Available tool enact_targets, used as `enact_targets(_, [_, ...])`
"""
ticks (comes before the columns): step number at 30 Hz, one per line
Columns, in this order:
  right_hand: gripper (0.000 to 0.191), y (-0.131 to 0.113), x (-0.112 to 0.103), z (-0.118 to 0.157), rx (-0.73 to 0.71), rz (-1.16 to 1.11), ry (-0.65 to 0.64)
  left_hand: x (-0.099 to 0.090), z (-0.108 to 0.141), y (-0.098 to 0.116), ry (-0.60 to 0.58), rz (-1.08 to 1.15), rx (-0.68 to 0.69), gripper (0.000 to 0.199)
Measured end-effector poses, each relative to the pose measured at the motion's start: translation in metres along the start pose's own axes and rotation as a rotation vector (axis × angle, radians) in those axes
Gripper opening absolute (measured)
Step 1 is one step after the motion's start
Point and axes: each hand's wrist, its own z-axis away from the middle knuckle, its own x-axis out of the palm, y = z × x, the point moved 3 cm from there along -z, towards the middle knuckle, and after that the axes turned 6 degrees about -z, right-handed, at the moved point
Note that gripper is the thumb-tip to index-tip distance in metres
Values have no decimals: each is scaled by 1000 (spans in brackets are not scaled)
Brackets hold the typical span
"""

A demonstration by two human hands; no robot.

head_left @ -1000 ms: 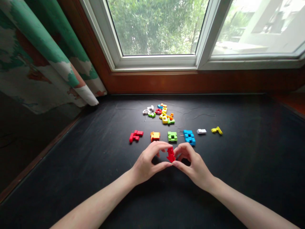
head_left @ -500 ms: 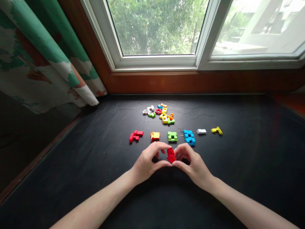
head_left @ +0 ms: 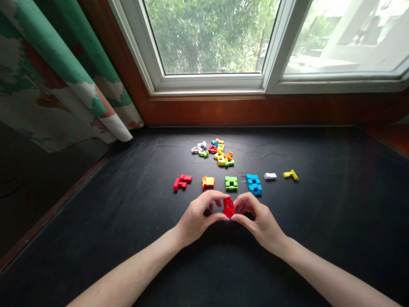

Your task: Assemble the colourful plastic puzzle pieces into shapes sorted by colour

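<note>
Between my two hands, a small red plastic piece (head_left: pixel 228 207) is held upright above the black tabletop (head_left: pixel 204 268). My left hand (head_left: pixel 203 213) grips its left side between thumb and index finger. On its right side, the fingers and thumb of my right hand (head_left: pixel 258 217) close on it. Just beyond the hands lies a row of pieces: red (head_left: pixel 182 182), orange (head_left: pixel 208 183), green (head_left: pixel 231 183), blue (head_left: pixel 254 184), white (head_left: pixel 270 176) and yellow (head_left: pixel 290 175).
Farther back sits a loose cluster of several small pieces, including a dark red one (head_left: pixel 212 149) and a yellow one (head_left: pixel 221 160). A patterned curtain (head_left: pixel 96 98) hangs at the left. Behind the tabletop is a window frame (head_left: pixel 207 84).
The red piece has turned slightly and shifted a little to the left between my fingertips. Both hands have otherwise kept their places, and the other pieces have not moved.
</note>
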Motion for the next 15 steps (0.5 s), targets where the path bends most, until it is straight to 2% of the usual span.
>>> enact_targets(15, [7,-1,0,0,-13,41,16,2,0,0,-13,30,8,42])
